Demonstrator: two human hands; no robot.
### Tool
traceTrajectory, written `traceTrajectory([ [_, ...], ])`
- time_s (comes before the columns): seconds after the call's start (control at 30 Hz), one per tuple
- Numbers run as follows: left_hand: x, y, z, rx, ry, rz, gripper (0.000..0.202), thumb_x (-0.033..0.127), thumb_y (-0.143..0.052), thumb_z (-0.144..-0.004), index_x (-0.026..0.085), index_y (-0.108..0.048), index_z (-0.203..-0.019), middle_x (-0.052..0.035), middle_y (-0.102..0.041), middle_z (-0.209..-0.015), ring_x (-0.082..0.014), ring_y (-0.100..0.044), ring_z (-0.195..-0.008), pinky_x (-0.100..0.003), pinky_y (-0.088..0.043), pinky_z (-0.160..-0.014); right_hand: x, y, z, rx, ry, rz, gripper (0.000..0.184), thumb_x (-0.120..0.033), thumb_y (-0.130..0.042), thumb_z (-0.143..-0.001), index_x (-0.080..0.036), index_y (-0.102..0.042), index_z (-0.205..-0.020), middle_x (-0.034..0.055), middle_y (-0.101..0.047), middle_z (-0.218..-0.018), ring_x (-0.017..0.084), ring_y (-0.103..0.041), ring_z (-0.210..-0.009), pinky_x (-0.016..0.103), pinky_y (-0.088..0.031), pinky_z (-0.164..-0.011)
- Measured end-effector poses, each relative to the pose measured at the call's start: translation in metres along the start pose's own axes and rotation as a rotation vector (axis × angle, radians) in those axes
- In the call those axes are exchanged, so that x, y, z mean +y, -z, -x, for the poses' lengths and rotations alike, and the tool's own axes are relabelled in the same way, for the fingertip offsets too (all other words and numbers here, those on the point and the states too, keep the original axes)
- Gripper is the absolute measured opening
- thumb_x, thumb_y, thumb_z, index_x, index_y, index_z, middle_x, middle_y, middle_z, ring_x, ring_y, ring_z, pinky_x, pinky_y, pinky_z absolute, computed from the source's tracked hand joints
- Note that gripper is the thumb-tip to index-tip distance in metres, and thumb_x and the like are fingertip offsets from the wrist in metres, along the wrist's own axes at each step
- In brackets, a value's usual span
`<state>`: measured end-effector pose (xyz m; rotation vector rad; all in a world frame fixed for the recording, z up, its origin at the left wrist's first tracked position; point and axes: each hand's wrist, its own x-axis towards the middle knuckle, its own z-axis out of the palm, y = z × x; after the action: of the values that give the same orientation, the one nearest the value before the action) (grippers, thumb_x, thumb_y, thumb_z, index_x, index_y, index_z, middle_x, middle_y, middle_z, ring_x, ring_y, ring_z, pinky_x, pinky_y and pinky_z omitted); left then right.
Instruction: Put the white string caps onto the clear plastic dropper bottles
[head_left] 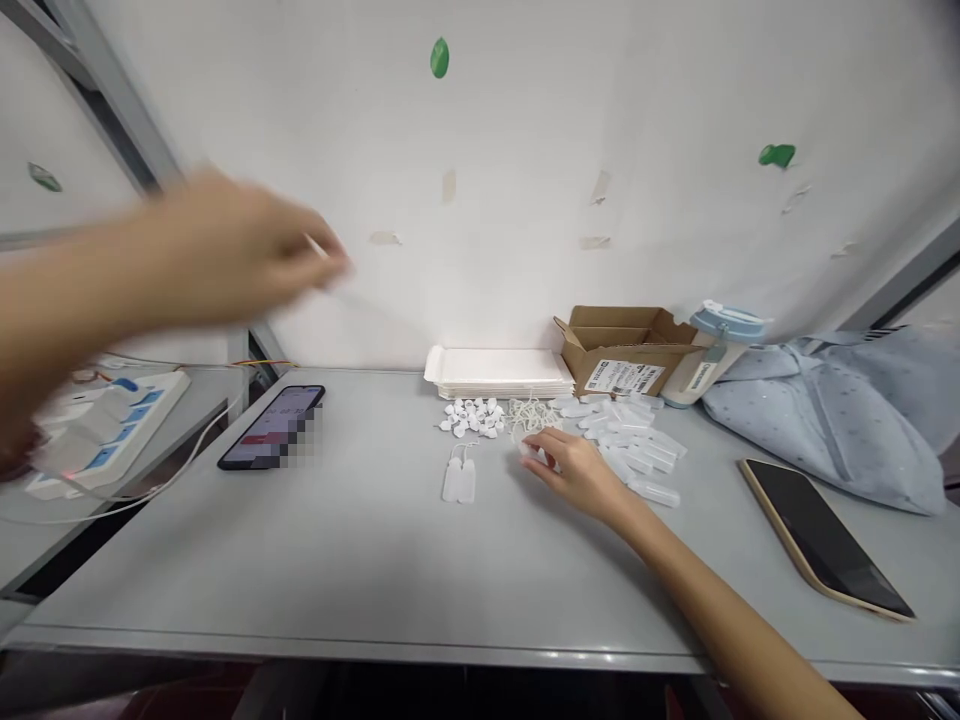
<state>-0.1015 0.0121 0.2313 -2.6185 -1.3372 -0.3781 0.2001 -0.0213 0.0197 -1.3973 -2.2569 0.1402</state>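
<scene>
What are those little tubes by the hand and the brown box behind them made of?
The tubes look like translucent, slightly glossy plastic: milky and see-through. The box looks like matte brown cardboard, with folded flaps and a paper label.

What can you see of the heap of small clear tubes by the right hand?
The tubes are small, clear, plastic-looking cylinders, lying on their sides in a loose heap on the grey table, before the cardboard box and beside white string. The right hand rests at the heap's left edge; whether its fingers touch a tube is unclear.
</scene>
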Motion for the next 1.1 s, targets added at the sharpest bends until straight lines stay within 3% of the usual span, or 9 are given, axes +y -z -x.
traceTrajectory([
  [0.1, 0.048, -0.066, 0.011, 0.019, -0.143, 0.149, 0.028, 0.035, -0.045, -0.089, 0.018, -0.063, -0.101, 0.0011, -0.067, -0.084, -0.0162, -0.063, -0.075, -0.029, -0.049, -0.07, -0.003, 0.001, 0.0, 0.04, 0.002, -0.102, 0.024, -0.036, -0.048, -0.089, -0.017, -0.061, -0.095, 0.0059, -0.062, -0.078, 0.013, -0.055, -0.059, 0.026, -0.043, -0.058],
  [0.2, 0.091, -0.148, 0.016, 0.175, -0.258, 0.273, 0.026, 0.024, -0.046, -0.089, 0.013, -0.057, -0.109, -0.0101, -0.064, -0.102, -0.0232, -0.059, -0.094, -0.035, -0.048, -0.079, -0.007, 0.0, -0.001, 0.101, -0.003, -0.204, 0.025, -0.038, -0.05, -0.087, -0.017, -0.062, -0.092, 0.004, -0.061, -0.073, 0.013, -0.054, -0.057, 0.026, -0.044, -0.057],
  [0.27, 0.105, -0.189, 0.014, 0.188, -0.311, 0.371, 0.025, 0.019, -0.045, -0.088, 0.014, -0.054, -0.111, -0.0106, -0.061, -0.108, -0.0227, -0.056, -0.101, -0.036, -0.047, -0.084, -0.009, -0.001, -0.002, 0.14, -0.016, -0.261, 0.024, -0.037, -0.051, -0.087, -0.017, -0.062, -0.091, 0.0033, -0.06, -0.071, 0.013, -0.053, -0.058, 0.026, -0.044, -0.056],
  [0.33, 0.108, -0.211, 0.012, 0.241, -0.307, 0.452, 0.026, 0.015, -0.044, -0.088, 0.015, -0.051, -0.113, -0.0099, -0.06, -0.109, -0.0214, -0.055, -0.101, -0.036, -0.047, -0.086, -0.012, -0.003, -0.003, 0.161, -0.043, -0.314, 0.022, -0.035, -0.052, -0.086, -0.017, -0.063, -0.092, 0.0034, -0.061, -0.072, 0.013, -0.053, -0.059, 0.026, -0.044, -0.056],
  [0.43, 0.106, -0.22, 0.015, 0.291, -0.31, 0.465, 0.031, 0.013, -0.047, -0.086, 0.015, -0.048, -0.117, -0.0115, -0.057, -0.114, -0.0234, -0.052, -0.105, -0.04, -0.046, -0.089, -0.017, -0.005, -0.004, 0.162, -0.127, -0.421, 0.019, -0.032, -0.055, -0.084, -0.017, -0.065, -0.09, 0.0036, -0.063, -0.075, 0.013, -0.054, -0.06, 0.026, -0.044, -0.056],
  [0.67, 0.108, -0.219, 0.028, 0.448, -0.272, 0.453, 0.037, 0.02, -0.057, -0.083, 0.017, -0.046, -0.118, -0.0122, -0.057, -0.112, -0.0267, -0.052, -0.106, -0.045, -0.047, -0.088, -0.03, -0.001, -0.006, 0.071, -0.307, -0.819, 0.024, -0.034, -0.059, -0.078, -0.015, -0.067, -0.091, 0.0004, -0.061, -0.067, 0.011, -0.049, -0.056, 0.025, -0.042, -0.054],
  [0.83, 0.105, -0.215, 0.029, 0.422, -0.329, 0.391, 0.042, 0.028, -0.062, -0.081, 0.015, -0.046, -0.118, -0.0134, -0.057, -0.112, -0.0281, -0.05, -0.107, -0.046, -0.046, -0.09, -0.033, 0.001, -0.005, 0.038, -0.351, -0.968, 0.023, -0.033, -0.061, -0.077, -0.016, -0.067, -0.09, -0.0027, -0.055, -0.06, 0.01, -0.046, -0.053, 0.025, -0.041, -0.055],
  [0.97, 0.103, -0.213, 0.029, 0.37, -0.348, 0.374, 0.04, 0.025, -0.06, -0.083, 0.015, -0.046, -0.119, -0.0133, -0.057, -0.115, -0.0276, -0.049, -0.11, -0.045, -0.045, -0.092, -0.032, 0.0, -0.004, 0.029, -0.373, -0.993, 0.023, -0.033, -0.061, -0.076, -0.015, -0.065, -0.089, -0.0032, -0.053, -0.058, 0.009, -0.045, -0.053, 0.025, -0.041, -0.056],
  [1.1, 0.104, -0.215, 0.029, 0.399, -0.338, 0.419, 0.039, 0.024, -0.061, -0.082, 0.015, -0.046, -0.117, -0.0126, -0.057, -0.114, -0.0267, -0.049, -0.11, -0.045, -0.045, -0.092, -0.032, 0.0, -0.003, 0.032, -0.386, -0.997, 0.031, -0.036, -0.062, -0.076, -0.017, -0.058, -0.1, -0.0018, -0.059, -0.067, 0.009, -0.046, -0.053, 0.026, -0.042, -0.056],
])
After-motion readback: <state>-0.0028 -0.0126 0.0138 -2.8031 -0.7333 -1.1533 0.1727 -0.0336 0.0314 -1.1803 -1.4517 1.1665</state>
